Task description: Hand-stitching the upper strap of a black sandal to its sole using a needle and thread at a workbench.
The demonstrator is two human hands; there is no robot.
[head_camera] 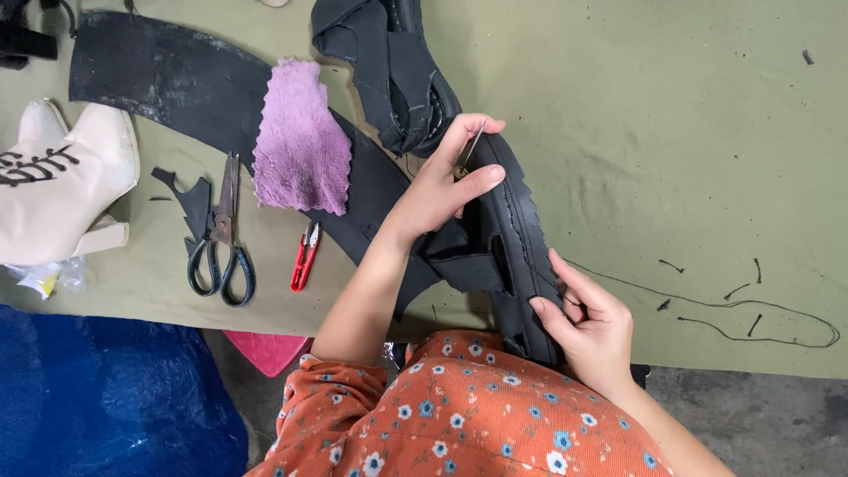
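Where right hand (594, 325) grips black sandal (512, 238), heel hidden — left hand (442, 181) pinches needle (471, 147), tip unclear.

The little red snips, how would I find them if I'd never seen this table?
Start at the olive-green cloth covering the work surface, then find the fuzzy purple rag on the long black rubber sheet. Just below the rag's lower edge lie the small red-handled thread snips. To their left, the large black-handled scissors are much bigger and have finger loops; the snips are tiny, red and loopless.
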